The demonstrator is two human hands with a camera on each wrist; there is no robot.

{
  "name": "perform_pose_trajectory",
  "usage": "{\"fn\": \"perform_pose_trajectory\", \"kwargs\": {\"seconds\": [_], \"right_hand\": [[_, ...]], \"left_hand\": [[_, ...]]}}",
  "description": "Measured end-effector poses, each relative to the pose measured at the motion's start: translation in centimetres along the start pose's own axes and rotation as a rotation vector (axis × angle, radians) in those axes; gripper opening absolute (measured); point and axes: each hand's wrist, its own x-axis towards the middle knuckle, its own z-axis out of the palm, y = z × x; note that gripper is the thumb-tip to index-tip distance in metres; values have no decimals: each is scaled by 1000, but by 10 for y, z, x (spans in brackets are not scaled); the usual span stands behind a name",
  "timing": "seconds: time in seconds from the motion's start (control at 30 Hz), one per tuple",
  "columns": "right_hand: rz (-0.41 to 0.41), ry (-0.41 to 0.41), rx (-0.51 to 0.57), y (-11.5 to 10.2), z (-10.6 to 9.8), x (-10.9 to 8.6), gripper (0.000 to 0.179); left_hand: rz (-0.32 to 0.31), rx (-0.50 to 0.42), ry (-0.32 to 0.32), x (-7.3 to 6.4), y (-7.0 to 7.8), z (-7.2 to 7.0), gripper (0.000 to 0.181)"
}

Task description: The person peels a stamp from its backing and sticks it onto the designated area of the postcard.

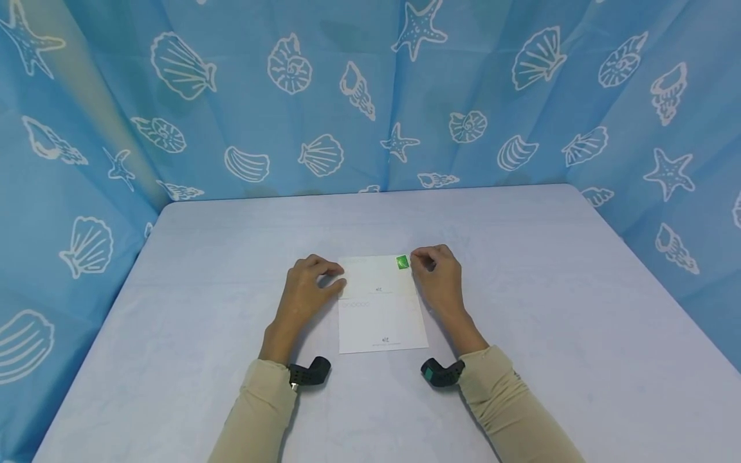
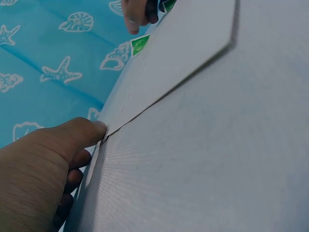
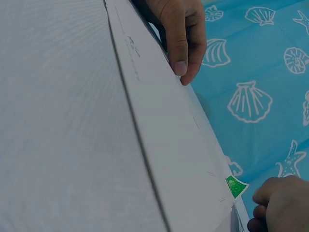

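A white envelope (image 1: pixel 382 321) lies flat on the table, with a faint row of printed marks and small dark print on its face. A small green stamp (image 1: pixel 402 262) with a white border sits at its upper right corner; in the right wrist view this stamp (image 3: pixel 235 186) looks slightly raised. At the left edge, my left hand (image 1: pixel 309 286) pinches the envelope between thumb and finger; the thumb shows on that edge in the left wrist view. Beside the stamp is my right hand (image 1: pixel 441 276), fingers curled and thumb against forefinger. A narrow gap shows between those fingertips and the stamp.
The white tabletop (image 1: pixel 556 289) extends to both sides and in front of the envelope. Behind and beside it hangs a blue curtain (image 1: pixel 243 96) with white shell and starfish prints. Each wrist wears a black device (image 1: pixel 311 372) just above the cloth.
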Motion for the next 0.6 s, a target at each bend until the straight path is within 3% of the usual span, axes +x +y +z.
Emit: {"fn": "perform_pose_trajectory", "kwargs": {"seconds": [0.27,0.6], "right_hand": [[-132,49,49,0,-2,-1,17],[-356,-26,-53,-3,-6,-7,20]], "left_hand": [[14,-4,5,0,1,0,17],[10,-9,-2,-1,2,0,19]]}}
